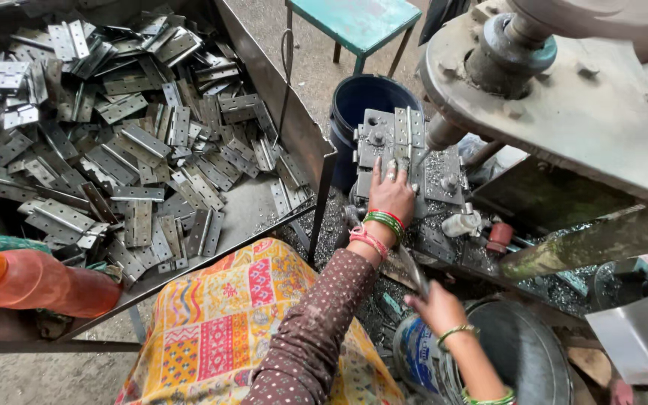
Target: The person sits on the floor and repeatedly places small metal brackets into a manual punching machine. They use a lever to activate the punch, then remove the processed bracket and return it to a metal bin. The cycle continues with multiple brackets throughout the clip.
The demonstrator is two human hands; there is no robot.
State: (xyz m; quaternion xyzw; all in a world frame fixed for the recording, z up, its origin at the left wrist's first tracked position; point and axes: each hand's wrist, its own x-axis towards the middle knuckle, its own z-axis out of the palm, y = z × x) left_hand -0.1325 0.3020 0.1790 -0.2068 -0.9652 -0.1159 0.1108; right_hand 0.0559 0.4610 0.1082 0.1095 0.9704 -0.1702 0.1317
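Hinge [408, 127] lies long way up, toward twelve o'clock, on the metal block [375, 150]. Left hand [391, 193] rests flat and open at its six o'clock. Right hand [436, 306] pinches a thin metal strip [412, 270].

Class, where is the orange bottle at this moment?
In the head view, the orange bottle lies on its side at the far left edge, on the near rim of the hinge tray, left of the patterned cloth.

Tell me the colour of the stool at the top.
Teal green stool, seen in the head view.
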